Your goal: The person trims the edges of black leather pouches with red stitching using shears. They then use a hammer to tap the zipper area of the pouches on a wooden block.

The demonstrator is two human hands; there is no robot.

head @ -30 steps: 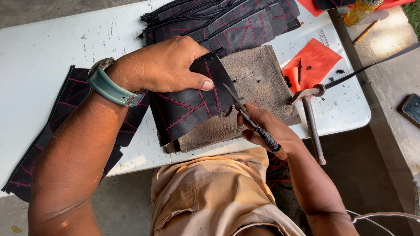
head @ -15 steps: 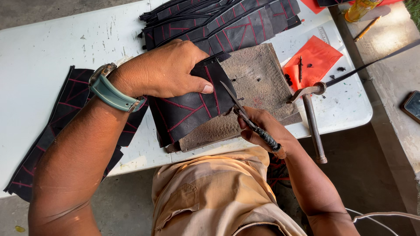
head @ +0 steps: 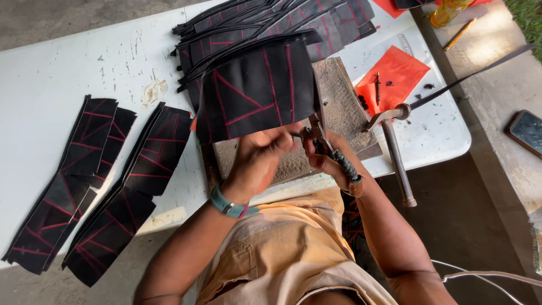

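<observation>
My left hand (head: 257, 161) is raised off the table and pinches the lower edge of a black leather piece with red stitching (head: 257, 93), holding it upright over a worn grey cutting block (head: 341, 107). My right hand (head: 327, 158) grips a small hand tool with a wrapped handle (head: 339, 161), its metal tip meeting the leather's bottom edge beside my left fingers. A teal watch (head: 228, 204) sits on my left wrist.
A stack of like black stitched pieces (head: 265, 22) lies behind the block; more pieces (head: 84, 186) lie at left on the white table (head: 68, 68). A hammer (head: 395, 152), red sheet (head: 395, 76) and yellow bottle (head: 446, 11) are at right. A phone (head: 528, 131) lies off the table.
My left hand lifted the leather piece from flat on the block to upright, shifting from pressing on top to pinching its lower edge. My right hand brought the tool up to that edge.
</observation>
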